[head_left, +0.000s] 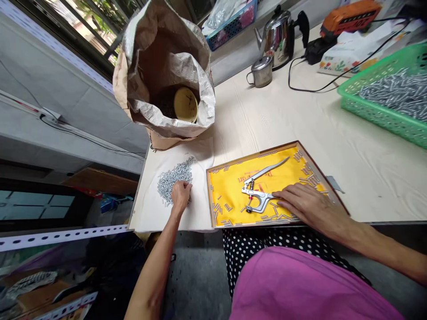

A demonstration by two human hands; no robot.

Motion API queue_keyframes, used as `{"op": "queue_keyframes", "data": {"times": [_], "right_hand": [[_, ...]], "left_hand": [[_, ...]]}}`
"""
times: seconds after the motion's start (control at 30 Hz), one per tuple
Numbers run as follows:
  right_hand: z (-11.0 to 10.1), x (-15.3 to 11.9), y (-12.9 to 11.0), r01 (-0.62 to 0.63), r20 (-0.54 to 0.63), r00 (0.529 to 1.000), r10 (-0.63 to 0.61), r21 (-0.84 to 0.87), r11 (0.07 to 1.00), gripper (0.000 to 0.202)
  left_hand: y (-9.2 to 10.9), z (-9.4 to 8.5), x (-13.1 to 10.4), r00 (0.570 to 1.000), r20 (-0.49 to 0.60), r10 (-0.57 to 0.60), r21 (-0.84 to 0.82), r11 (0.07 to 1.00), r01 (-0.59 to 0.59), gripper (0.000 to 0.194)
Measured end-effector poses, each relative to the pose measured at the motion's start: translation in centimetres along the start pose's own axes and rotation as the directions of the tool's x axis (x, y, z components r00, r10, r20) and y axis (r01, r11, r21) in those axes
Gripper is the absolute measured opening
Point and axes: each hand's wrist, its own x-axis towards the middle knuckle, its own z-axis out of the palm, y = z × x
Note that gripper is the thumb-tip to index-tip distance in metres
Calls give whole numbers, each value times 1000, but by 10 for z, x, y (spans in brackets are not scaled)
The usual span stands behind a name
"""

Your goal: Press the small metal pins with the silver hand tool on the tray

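Observation:
My left hand (181, 194) is at the right edge of a pile of small silvery metal pieces (170, 180) on a white sheet (202, 195). Its fingers are bent and pressed together; what they pinch, if anything, is too small to tell. My right hand (305, 205) reaches over the tray (209, 200), its fingers on the lower handle of metal hand pliers (262, 195). The pliers lie with handles spread on the tray's yellow lining (230, 178). Small springs (312, 180) lie scattered along the tray's edges.
Behind the pile stands a large paper sack (203, 102) holding a yellow cup (186, 105). A metal mug (262, 72) and kettle (278, 35) stand at the back. A green basket (376, 111) of metal parts is at right, near a black cable (310, 90).

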Motion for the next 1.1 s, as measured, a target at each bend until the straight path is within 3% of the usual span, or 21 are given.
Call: {"op": "queue_keyframes", "data": {"times": [0.1,0.23,0.3,0.4,0.53,0.67,0.77,0.87,0.93,1.0,1.1], "right_hand": [[-2,1,-2,-10,0,1000,10,3,1000,30],[-18,16,-13,33,8,999,-33,12,999,27],[-26,29,-18,62,32,998,-62,-3,998,26],[-30,39,-23,88,56,995,-86,-29,996,24],[-24,30,-22,65,68,996,-62,-40,997,21],[-18,14,-17,20,99,995,-13,-68,997,17],[-16,11,-12,-9,128,992,24,-120,993,12],[-16,12,-6,-7,162,986,31,-146,989,15],[-15,14,-2,19,181,983,9,-150,989,18],[-13,14,3,38,186,983,-9,-153,987,18],[-11,13,7,42,184,983,-12,-159,986,18]], "left_hand": [[3,-10,-11,996,-46,71,-100,992,-75,21],[38,-12,-51,942,-112,317,-236,912,-335,19],[62,-8,-72,881,-109,460,-191,860,-473,18],[93,0,-91,833,-23,553,-17,833,-554,21],[113,6,-91,804,81,589,109,797,-594,21],[116,4,-85,759,142,635,65,760,-647,20],[113,2,-83,792,118,598,-131,800,-585,19],[112,1,-88,869,126,479,-475,798,-371,12],[114,-1,-94,878,181,443,-638,732,-238,14],[117,-2,-102,836,193,513,-707,664,-244,16],[119,-2,-109,714,144,685,-680,592,-432,15]]}}
